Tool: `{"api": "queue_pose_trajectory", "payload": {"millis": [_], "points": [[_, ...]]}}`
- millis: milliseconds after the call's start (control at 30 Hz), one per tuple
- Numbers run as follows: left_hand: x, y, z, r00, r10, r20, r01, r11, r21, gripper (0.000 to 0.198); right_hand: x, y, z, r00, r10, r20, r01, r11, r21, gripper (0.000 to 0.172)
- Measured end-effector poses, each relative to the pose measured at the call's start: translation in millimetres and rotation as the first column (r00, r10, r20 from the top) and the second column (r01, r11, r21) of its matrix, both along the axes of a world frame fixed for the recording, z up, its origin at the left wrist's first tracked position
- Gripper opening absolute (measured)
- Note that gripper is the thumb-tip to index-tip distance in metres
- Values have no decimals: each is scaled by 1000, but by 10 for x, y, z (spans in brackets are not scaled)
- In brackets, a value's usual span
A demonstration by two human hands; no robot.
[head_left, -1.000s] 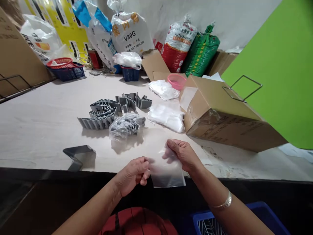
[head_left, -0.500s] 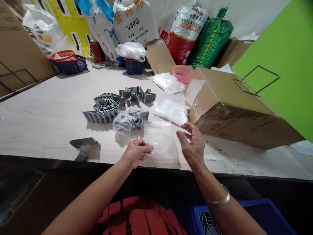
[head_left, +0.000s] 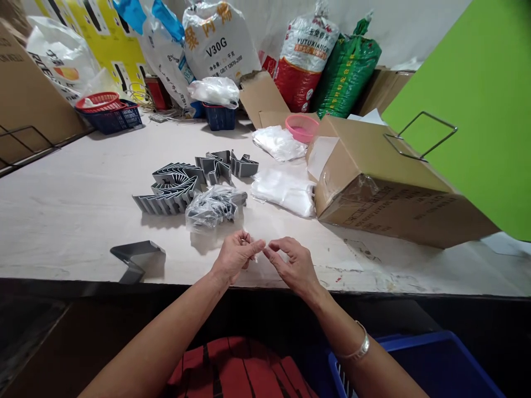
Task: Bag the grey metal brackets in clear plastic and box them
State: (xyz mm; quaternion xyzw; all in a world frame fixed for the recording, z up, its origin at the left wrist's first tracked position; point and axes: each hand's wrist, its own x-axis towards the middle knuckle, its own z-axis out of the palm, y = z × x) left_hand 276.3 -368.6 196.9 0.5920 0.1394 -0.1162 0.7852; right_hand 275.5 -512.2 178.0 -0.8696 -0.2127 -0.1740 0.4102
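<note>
My left hand [head_left: 236,257] is closed, its thumb and fingers pinching a clear plastic bag [head_left: 255,258] over the table's front edge. Close beside it, my right hand [head_left: 293,266] has thumb and forefinger drawn together at the bag's edge. Most of the bag is bunched or hidden between the hands. Beyond the left hand lies a clear bag of grey metal pieces [head_left: 212,209]. A loose bent grey metal piece [head_left: 135,257] rests to the left. Nested bent pieces [head_left: 168,194] stand behind, and a stack of flat clear bags [head_left: 284,192] lies past my right hand.
A cardboard box [head_left: 398,193] with a wire handle occupies the right side. Behind stand a pink basket [head_left: 302,128], another bag pile [head_left: 279,143], blue baskets [head_left: 220,117] and full sacks [head_left: 307,61]. A blue crate [head_left: 431,345] sits below the table at right.
My right hand has moved left and closed from an open pose, meeting the left hand. The plastic bag, spread flat before, is now gathered between them. The view has shifted slightly.
</note>
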Motion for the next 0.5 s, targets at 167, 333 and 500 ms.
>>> {"api": "queue_pose_trajectory", "payload": {"millis": [167, 333, 500], "points": [[-39, 24, 16, 999, -21, -25, 24, 993, 116, 51, 35, -1, 12, 995, 45, 88, -44, 999, -12, 13], [-180, 90, -54, 933, -58, 356, -206, 724, 658, 55, 175, -80, 158, 958, 195, 211, -122, 940, -318, 16], [-263, 104, -162, 647, -362, 671, -659, 179, 731, 35, 249, -52, 302, 913, 337, 231, -151, 804, -574, 21]]}}
